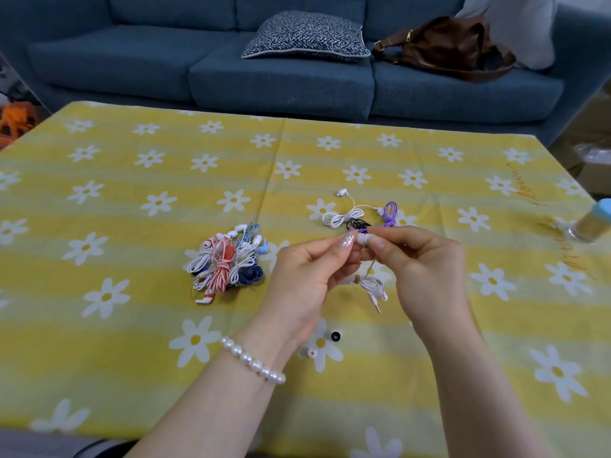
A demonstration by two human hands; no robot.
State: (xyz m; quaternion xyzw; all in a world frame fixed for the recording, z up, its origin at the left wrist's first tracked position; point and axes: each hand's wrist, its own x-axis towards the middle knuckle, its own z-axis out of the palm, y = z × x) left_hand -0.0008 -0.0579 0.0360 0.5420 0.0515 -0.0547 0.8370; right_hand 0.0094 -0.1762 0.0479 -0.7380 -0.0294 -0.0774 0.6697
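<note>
I hold a white earbud (363, 239) above the worktop (132, 226), to the right of the pile of bundled earphones (228, 262). My left grip (307, 276) pinches the bud from one side and my right grip (426, 269) pinches its soft tip from the other. Its cable (375, 285) hangs beneath. I judge I am working that tip on or off. Next comes a small twist while I steady the bud, so the tip does not spring away toward the loose tips (335, 336), which lie right of the pile and nearer me.
</note>
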